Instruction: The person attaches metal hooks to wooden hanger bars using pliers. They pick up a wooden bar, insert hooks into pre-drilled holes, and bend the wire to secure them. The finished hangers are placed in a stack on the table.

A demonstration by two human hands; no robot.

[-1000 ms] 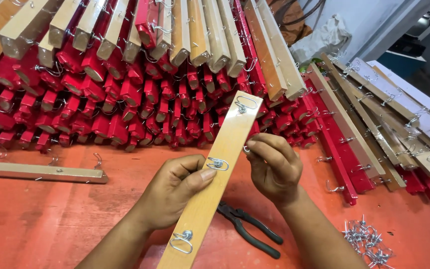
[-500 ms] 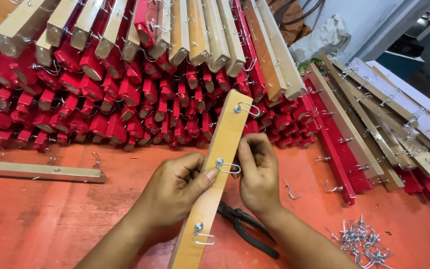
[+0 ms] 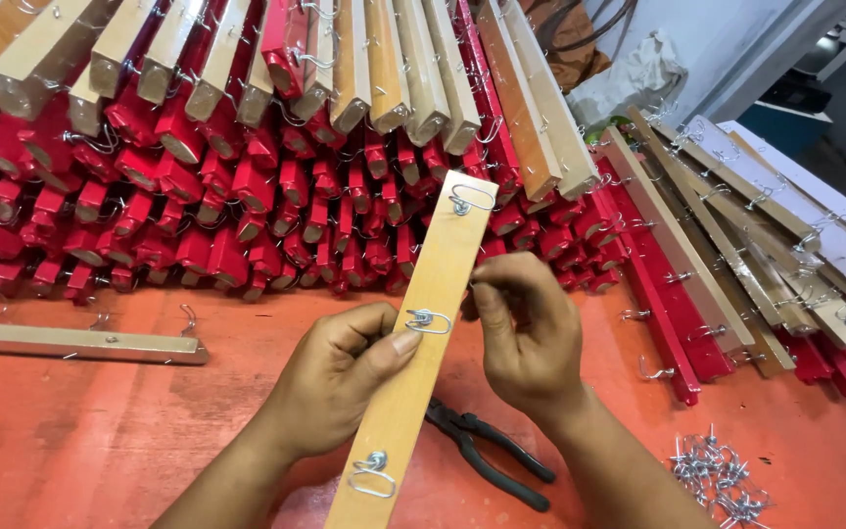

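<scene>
- Wood strip (image 3: 413, 377), pale and long, runs slantwise up from the bottom edge between my two hands, held just above the red floor (image 3: 100, 441).
- Three metal hooks sit along its face: a top hook (image 3: 469, 201) near the far end, a middle hook (image 3: 428, 320) at the centre, a bottom hook (image 3: 372, 473) near the close end.
- My left hand (image 3: 340, 377) is clamped on the strip from the left, fingers curled under it and the thumb pressed flat on its face, its tip touching the middle hook.
- My right hand (image 3: 531, 338) is at the strip's right edge, just beside the middle hook, fingertips pinched together; I cannot tell whether something small sits between them.
- Black pliers (image 3: 492, 456) lie on the floor under the strip, their handles pointing right, below my right wrist.
- Loose hooks (image 3: 722, 475) lie in a small heap on the floor at lower right, well apart from the strip.
- Another strip (image 3: 75, 343) lies flat on the floor to the left.
- Red blocks (image 3: 198, 216) are piled behind, with more wood strips (image 3: 364, 69) stacked on top.
- More boards (image 3: 736, 225) with hooks, pale and red, lean at the right.
</scene>
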